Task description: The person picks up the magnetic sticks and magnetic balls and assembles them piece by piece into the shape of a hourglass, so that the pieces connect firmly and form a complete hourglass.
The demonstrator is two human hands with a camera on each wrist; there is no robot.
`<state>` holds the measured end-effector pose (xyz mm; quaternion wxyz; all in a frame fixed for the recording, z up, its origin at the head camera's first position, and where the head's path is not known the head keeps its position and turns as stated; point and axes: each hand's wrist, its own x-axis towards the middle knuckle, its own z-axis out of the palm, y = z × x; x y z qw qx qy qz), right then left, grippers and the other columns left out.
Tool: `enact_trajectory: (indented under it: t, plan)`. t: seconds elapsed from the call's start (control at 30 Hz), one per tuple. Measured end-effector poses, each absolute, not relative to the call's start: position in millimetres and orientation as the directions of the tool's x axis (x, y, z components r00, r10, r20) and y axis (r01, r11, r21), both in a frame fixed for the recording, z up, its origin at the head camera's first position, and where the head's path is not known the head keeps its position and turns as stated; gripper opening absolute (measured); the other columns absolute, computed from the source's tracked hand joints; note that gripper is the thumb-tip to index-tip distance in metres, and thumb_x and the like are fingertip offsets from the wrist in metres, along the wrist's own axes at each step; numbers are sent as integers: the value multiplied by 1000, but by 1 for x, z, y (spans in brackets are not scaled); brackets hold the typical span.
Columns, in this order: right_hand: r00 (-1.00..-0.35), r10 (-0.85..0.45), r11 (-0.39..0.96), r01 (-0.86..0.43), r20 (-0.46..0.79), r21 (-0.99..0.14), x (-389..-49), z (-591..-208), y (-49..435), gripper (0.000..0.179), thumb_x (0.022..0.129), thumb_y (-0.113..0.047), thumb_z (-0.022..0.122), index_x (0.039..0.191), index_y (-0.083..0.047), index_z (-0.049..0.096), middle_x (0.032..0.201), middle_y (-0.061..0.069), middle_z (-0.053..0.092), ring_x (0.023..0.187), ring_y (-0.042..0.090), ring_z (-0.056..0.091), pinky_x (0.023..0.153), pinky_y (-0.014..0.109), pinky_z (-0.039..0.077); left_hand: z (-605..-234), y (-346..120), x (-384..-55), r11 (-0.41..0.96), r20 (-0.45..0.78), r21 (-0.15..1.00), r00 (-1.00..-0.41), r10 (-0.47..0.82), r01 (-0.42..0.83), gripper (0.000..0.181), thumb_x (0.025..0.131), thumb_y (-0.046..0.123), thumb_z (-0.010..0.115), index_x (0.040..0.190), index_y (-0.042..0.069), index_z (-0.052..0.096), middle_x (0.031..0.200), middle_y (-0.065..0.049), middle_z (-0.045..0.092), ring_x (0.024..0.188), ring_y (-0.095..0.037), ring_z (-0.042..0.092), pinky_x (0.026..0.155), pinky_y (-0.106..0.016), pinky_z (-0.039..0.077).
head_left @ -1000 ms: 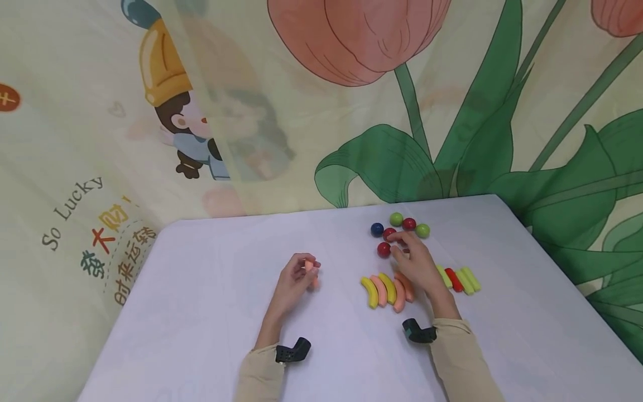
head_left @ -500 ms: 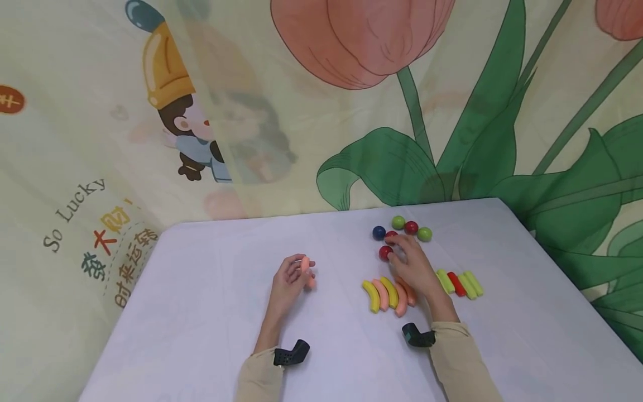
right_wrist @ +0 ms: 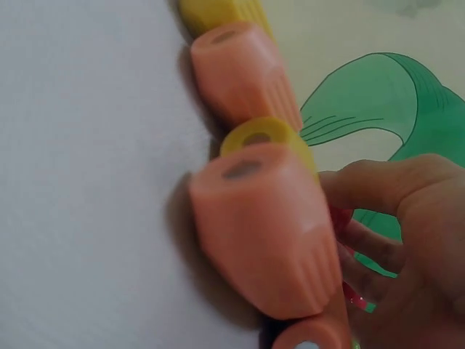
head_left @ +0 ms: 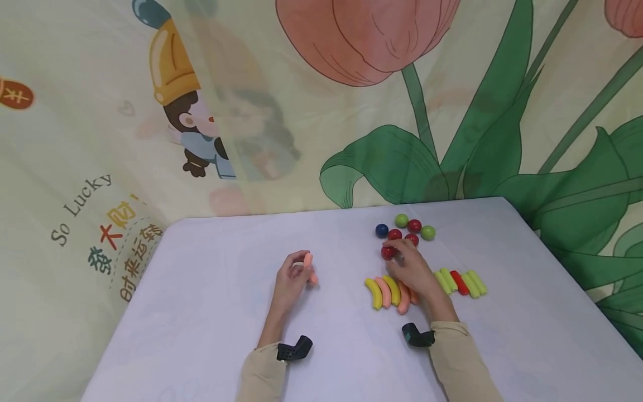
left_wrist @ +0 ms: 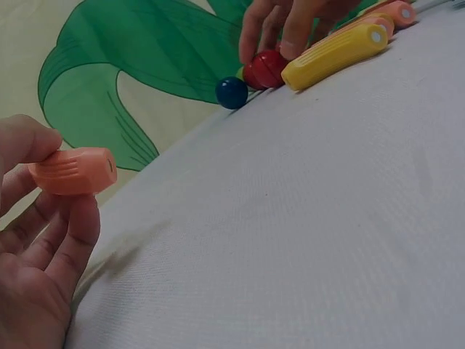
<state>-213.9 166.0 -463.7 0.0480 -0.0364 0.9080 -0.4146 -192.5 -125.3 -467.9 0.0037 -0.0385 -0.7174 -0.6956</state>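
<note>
In the head view my left hand (head_left: 292,279) holds a pink-orange curved toy piece (head_left: 308,268) above the white table. The left wrist view shows that piece (left_wrist: 76,171) pinched between thumb and fingers. My right hand (head_left: 413,268) reaches over a row of yellow and pink-orange curved pieces (head_left: 385,292), hiding part of it. Its thumb and index finger are around the nearest red ball (head_left: 387,253), also seen between the fingers in the left wrist view. In the right wrist view a large pink-orange piece (right_wrist: 265,229) partly blocks the right hand (right_wrist: 414,233).
Behind the right hand lie more red balls (head_left: 414,225), two green balls (head_left: 428,233) and a dark blue ball (head_left: 382,230). Right of that wrist, several light green sticks (head_left: 474,283) flank a red stick (head_left: 459,282). A printed cloth (head_left: 382,162) hangs behind the table (head_left: 211,312).
My right index finger has come down over the nearest red ball, and another red ball shows beyond the hand. The piece in my left hand has turned slightly. The head view has shifted a little.
</note>
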Motion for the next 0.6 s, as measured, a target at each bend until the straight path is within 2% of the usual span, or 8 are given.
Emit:
enact_trajectory:
  t: [0.27, 0.6]
  plan:
    - [-995, -80, 675, -9, -61, -738, -215, -466, 162, 43, 87, -10, 62, 128, -15, 49, 128, 11, 48, 120, 32, 46, 101, 51, 42, -460, -124, -187, 48, 92, 994, -994, 62, 95, 38, 89, -1, 57, 126, -4, 52, 116, -20, 53, 78, -7, 61, 68, -19, 51]
    - [-995, -69, 658, 5, -67, -753, -213, -466, 159, 40, 89, -18, 63, 126, -18, 48, 124, 8, 53, 117, 28, 48, 97, 47, 46, -462, -124, -187, 29, 112, 993, -991, 73, 114, 38, 87, -3, 58, 125, -4, 51, 113, -22, 53, 78, -7, 61, 67, -19, 50]
